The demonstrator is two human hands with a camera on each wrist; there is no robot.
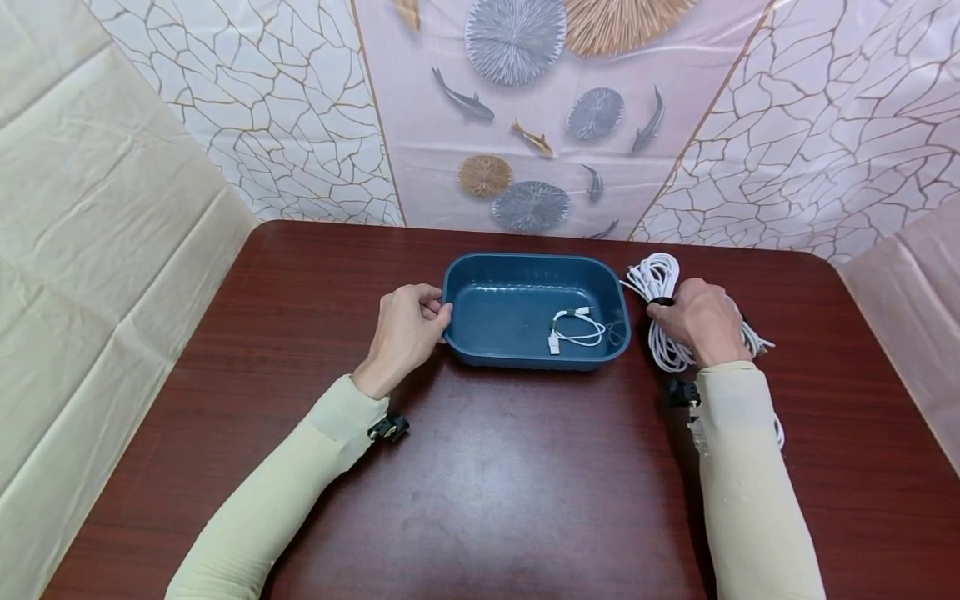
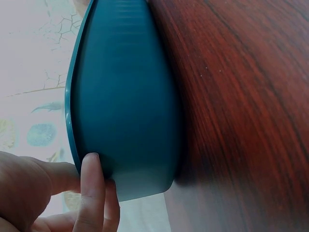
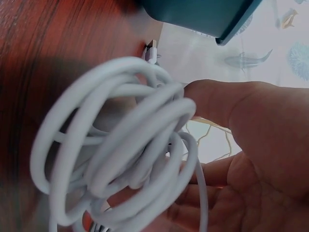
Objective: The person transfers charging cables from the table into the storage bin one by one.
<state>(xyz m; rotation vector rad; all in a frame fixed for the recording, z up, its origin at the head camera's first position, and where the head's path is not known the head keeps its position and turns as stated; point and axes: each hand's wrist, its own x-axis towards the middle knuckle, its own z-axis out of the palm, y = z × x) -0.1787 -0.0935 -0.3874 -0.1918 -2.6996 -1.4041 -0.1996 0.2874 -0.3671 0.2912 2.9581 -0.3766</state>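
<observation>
A blue plastic basin point(image 1: 502, 325) sits on the table, and a short white USB cable point(image 1: 554, 344) lies looped on its floor near the right end. At the basin's left end my left hand point(image 1: 405, 333) pinches the rim, with thumb and fingers on either side of the wall in the left wrist view. Just right of the basin, my right hand point(image 1: 703, 321) grips a coiled white cable point(image 1: 662, 272) at its dark tie. Thick loops of this coiled cable fill the right wrist view, with the thumb against them and the other fingers partly hidden behind.
More white cable point(image 1: 753, 340) lies just beyond my right hand. Another bit of white cable point(image 1: 779, 432) shows beside the right sleeve, mostly hidden by it. The dark red wooden table point(image 1: 510, 500) ends at a patterned cloth backdrop point(image 1: 300, 108).
</observation>
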